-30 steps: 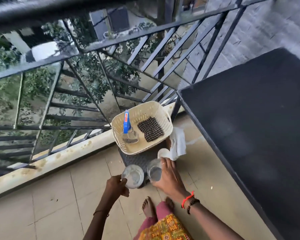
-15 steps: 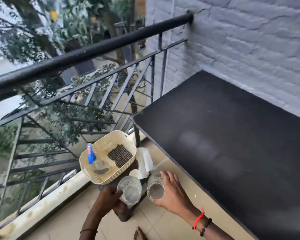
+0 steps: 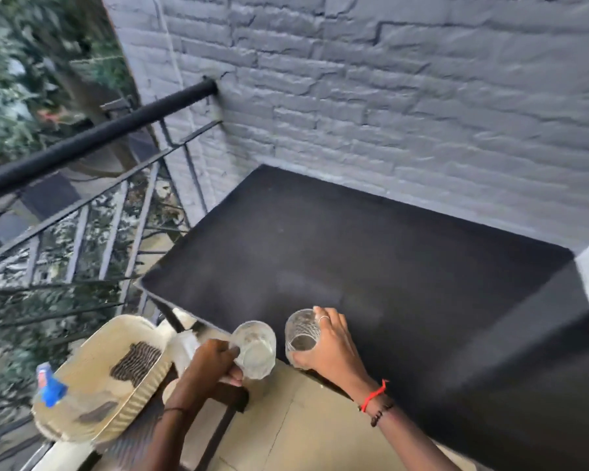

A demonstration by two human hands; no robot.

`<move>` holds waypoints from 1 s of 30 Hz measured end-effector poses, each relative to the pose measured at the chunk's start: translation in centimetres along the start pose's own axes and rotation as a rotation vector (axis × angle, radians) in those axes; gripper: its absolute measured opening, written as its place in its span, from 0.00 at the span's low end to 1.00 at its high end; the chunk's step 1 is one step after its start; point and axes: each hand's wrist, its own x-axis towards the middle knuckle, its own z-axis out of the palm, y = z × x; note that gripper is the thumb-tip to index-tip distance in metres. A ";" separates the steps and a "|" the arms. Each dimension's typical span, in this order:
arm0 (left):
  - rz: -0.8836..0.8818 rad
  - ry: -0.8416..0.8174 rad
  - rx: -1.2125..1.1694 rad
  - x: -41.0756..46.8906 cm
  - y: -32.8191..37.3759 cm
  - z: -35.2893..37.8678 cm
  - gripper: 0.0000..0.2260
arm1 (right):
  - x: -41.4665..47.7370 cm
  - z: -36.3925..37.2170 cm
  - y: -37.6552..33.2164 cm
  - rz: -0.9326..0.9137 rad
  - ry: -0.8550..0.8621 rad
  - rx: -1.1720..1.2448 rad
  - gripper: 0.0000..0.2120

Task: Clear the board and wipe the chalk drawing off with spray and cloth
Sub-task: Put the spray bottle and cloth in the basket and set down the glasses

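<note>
Left hand (image 3: 211, 365) gripping clear glass tumbler (image 3: 256, 350), right hand (image 3: 329, 346) gripping patterned clear tumbler (image 3: 301, 329) over flat black board (image 3: 405, 260), near edge.

Soft, flat daylight fills the balcony, with only faint shadows and a pale sheen on the black board (image 3: 371, 266). Motion blur smears the foliage (image 3: 31, 62), the railing (image 3: 92, 141) and the basket (image 3: 92, 379) on the left. Wide-angle distortion bends lines near the edges.

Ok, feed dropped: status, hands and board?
Left hand holds left glass, right hand holds right glass. Board shows no drawing. Spray bottle, cloth in basket.
</note>
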 end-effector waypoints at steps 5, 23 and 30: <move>0.071 -0.050 0.049 2.1 6.7 3.4 0.14 | 0.6 -3.8 4.7 0.134 0.080 -0.016 0.45; 0.109 -0.212 -0.131 11.6 22.0 12.0 0.10 | 6.8 -11.6 17.6 0.505 0.209 0.035 0.49; 0.113 -0.241 -0.098 17.3 25.8 13.4 0.08 | 11.2 -13.1 21.2 0.609 0.238 0.005 0.48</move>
